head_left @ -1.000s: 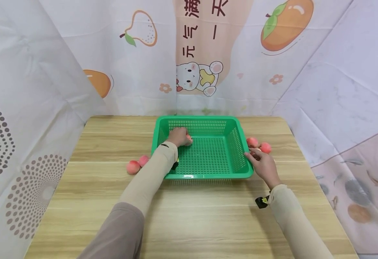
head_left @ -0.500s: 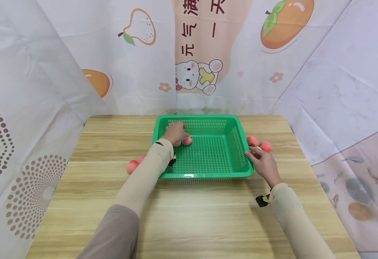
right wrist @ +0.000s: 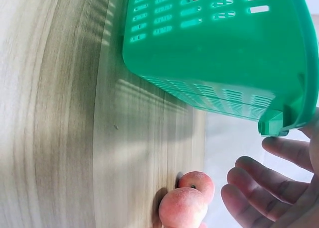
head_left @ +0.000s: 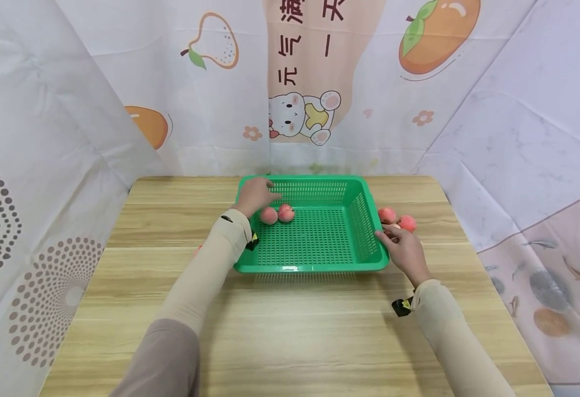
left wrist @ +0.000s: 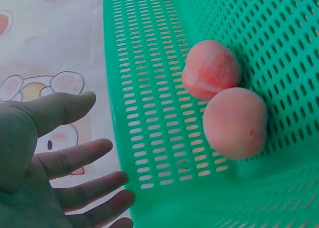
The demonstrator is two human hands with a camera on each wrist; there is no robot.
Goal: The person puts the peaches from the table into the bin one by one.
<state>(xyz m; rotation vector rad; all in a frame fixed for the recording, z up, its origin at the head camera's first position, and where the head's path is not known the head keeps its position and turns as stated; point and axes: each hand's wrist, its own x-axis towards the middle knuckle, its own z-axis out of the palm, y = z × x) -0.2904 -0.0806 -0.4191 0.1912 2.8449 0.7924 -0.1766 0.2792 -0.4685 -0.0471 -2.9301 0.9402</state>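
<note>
Two pink peaches lie side by side at the left end of a green plastic basket with slotted walls. My left hand hovers over the basket's back left corner, apart from the peaches. Its fingers are spread and hold nothing in the left wrist view. At the basket's right side, my right hand pinches the rim with thumb and index finger. Its other fingers hang loosely outside the wall, near more peaches on the table.
The basket stands toward the back of a wood-grain table. Several peaches sit right of it, partly behind my right hand. A bit of another peach shows beside my left sleeve. Printed curtains hang behind and at both sides.
My left hand has let go of a peach in the basket and moved up and left, leaving two peaches uncovered. The right hand stays at the rim.
</note>
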